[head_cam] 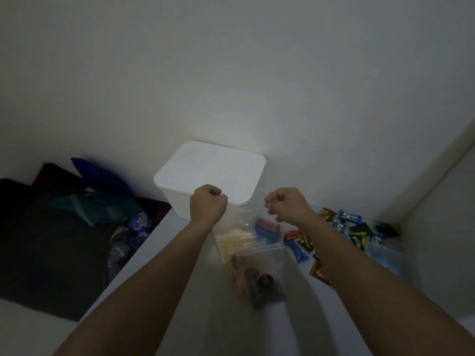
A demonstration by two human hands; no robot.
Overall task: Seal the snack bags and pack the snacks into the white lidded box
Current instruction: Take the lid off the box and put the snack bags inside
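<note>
The white lidded box (210,173) stands against the wall with its lid on. In front of it hangs a clear snack bag (236,240) with pale yellow snacks inside. My left hand (208,204) pinches the bag's top left corner and my right hand (288,204) pinches its top right corner. Below it on the table lies a second clear bag (257,276) holding dark round snacks and brown pieces. A blue and red packet (267,231) lies behind the held bag.
Several small wrapped snacks (349,227) in blue, black and orange lie scattered at the right. A clear plastic container (388,258) sits beside them. Dark clothes and a blue cushion (97,176) are piled to the left of the white table (180,291).
</note>
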